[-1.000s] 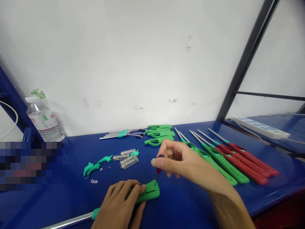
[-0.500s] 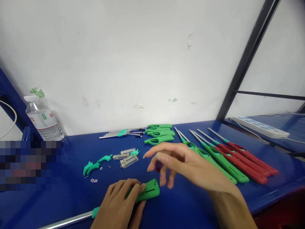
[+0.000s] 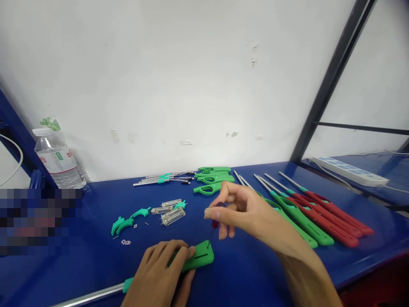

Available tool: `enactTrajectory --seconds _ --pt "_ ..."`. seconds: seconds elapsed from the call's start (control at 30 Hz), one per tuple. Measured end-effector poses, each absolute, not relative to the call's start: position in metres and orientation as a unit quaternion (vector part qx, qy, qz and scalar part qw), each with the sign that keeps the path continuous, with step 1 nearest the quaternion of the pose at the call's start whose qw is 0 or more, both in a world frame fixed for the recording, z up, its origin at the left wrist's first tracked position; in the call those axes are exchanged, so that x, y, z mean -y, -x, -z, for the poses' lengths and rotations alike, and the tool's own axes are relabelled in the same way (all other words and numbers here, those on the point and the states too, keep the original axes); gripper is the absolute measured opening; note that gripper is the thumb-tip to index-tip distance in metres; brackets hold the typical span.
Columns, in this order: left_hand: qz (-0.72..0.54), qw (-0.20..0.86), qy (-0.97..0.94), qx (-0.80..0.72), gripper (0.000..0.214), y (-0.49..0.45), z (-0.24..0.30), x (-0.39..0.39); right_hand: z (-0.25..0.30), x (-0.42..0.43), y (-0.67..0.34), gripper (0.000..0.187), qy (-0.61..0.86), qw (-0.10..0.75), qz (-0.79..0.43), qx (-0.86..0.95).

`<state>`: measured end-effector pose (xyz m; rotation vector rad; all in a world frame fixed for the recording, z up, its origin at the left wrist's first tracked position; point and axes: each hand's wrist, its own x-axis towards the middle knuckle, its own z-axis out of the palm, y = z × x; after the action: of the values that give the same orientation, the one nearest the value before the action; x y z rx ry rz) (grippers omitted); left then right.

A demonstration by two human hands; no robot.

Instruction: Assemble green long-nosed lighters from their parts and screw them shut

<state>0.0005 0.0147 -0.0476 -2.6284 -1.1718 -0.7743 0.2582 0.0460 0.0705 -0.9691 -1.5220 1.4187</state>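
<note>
A blue bench top [image 3: 96, 264] runs from the left edge to the right under a white wall [image 3: 159, 76], with a black frame post [image 3: 329, 81] rising from its back edge on the right. Beyond that post a white power strip [image 3: 349, 171] lies on a second blue surface. In the back left corner stands a clear water bottle [image 3: 57, 160].

Toward the right edge a row of long lighters lies side by side, the red lighters [image 3: 332, 215] outermost and the green lighters [image 3: 297, 217] next to them, metal tubes pointing to the back edge. Near the middle of the back edge rests a stack of green handle shells [image 3: 213, 179], with loose metal tubes [image 3: 159, 180] just to its left. Nearer the middle lie clear fuel cells [image 3: 171, 213] and, left of them, small green triggers [image 3: 126, 221].

By the front edge lies a green lighter body [image 3: 200, 257], its tube running off toward the front left corner. The left hand [image 3: 159, 277] lies flat, pressing down on it with fingers spread over the handle. The right hand [image 3: 246, 211] pinches a small red-handled screwdriver [image 3: 214, 226] between thumb and fingertips, the other fingers curled; the thin shaft stands nearly upright with its tip on the lighter body's right end.
</note>
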Motion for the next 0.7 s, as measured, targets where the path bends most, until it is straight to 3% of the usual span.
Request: enactTrajectory --seconds 0.3,0.7 --pt "0.256 0.071 0.879 0.395 0.036 -0.0015 0.0441 -0.014 -0.0727 -0.0464 -0.2598 0.044 0.327 0.375 -0.551 0.67" --pt "0.246 0.08 0.882 0.395 0.037 0.0013 0.0472 -0.0142 -0.0669 -0.0476 -0.2564 0.036 0.436 0.432 -0.455 0.645"
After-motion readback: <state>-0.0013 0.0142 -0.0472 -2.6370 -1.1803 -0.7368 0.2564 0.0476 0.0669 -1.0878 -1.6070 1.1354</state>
